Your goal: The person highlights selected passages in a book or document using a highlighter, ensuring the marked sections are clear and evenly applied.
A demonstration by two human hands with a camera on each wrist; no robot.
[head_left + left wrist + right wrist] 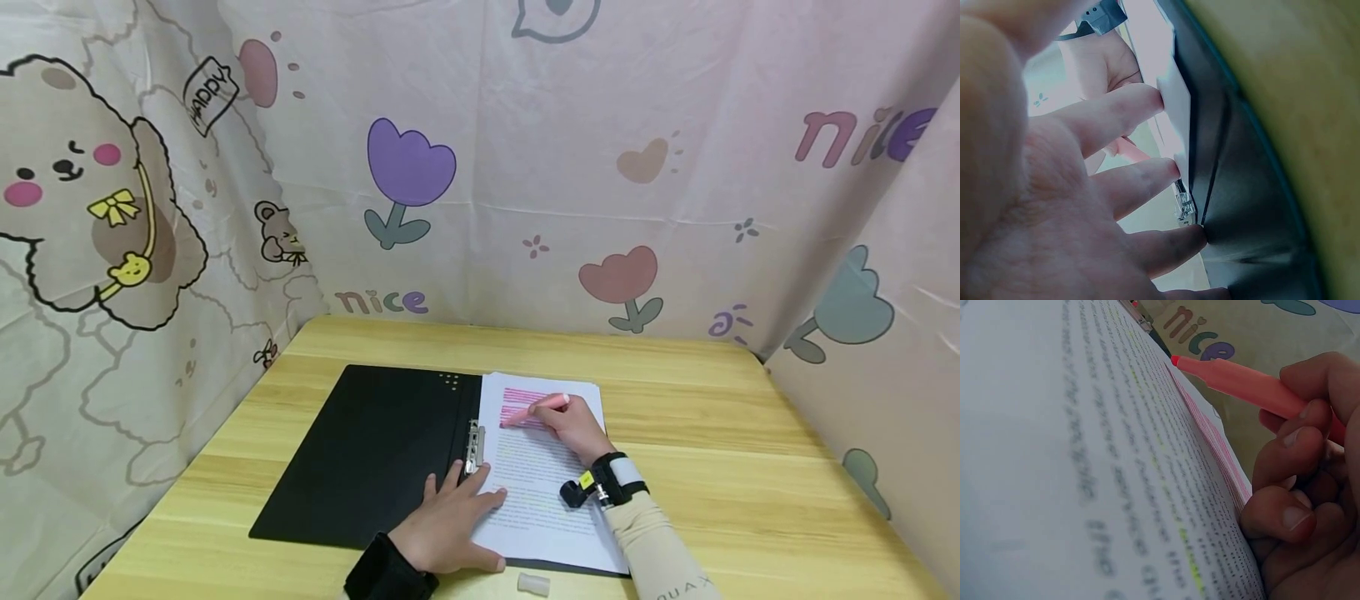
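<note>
A pink highlighter (1254, 387) is held between the thumb and fingers of my right hand (576, 427). In the head view its tip is at the left end of the lowest pink line on the printed paper (540, 500). Several pink lines run across the upper text, and faint yellow marks show lower down in the right wrist view. My left hand (450, 518) rests with spread fingers over the paper's lower left edge and the spine of the open black folder (375, 450). The folder's metal clip (474, 446) lies just beyond its fingertips.
A small greyish cap-like piece (533, 584) lies on the wooden table (690, 417), just in front of the folder's near edge. Printed curtains (510, 167) hang behind the table and at both sides. A dark wrist strap (390, 571) is on the left wrist.
</note>
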